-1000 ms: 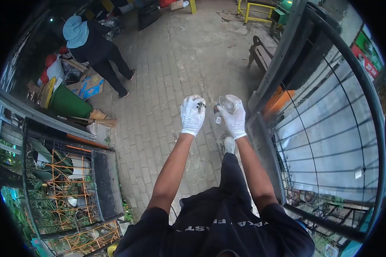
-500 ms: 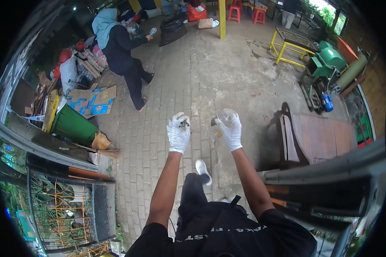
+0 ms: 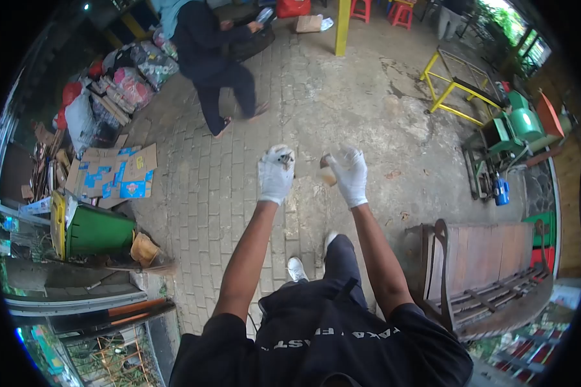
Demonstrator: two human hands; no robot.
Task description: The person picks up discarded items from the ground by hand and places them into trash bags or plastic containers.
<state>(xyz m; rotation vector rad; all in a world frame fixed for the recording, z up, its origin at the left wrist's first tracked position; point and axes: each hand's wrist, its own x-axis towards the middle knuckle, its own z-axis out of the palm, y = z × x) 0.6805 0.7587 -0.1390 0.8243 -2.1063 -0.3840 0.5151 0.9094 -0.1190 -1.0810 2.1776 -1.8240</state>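
In a white glove, my left hand [image 3: 276, 175] is raised ahead of me with the fingers curled round a small dark, crumpled piece [image 3: 286, 158]; its kind cannot be made out. My right hand [image 3: 350, 177], gloved the same way, is level with it a short distance to the right. Its fingers close on what looks like a clear plastic cup [image 3: 327, 175] with something brown in or on it, partly hidden by the fingers. Both hands are held over the paved floor, apart from each other.
A person [image 3: 214, 61] in dark clothes walks ahead on the left. Flattened cardboard [image 3: 119, 173], filled bags [image 3: 81, 122] and a green bin [image 3: 100, 230] line the left. On the right are a wooden bench [image 3: 490, 258], a green machine [image 3: 519, 122] and a yellow frame [image 3: 455, 97]. A yellow post [image 3: 343, 29] stands ahead.
I have stepped forward, and the bench and bin now sit lower in view. Both hands stay raised with their items. The other person has moved farther along, towards the top of the view.
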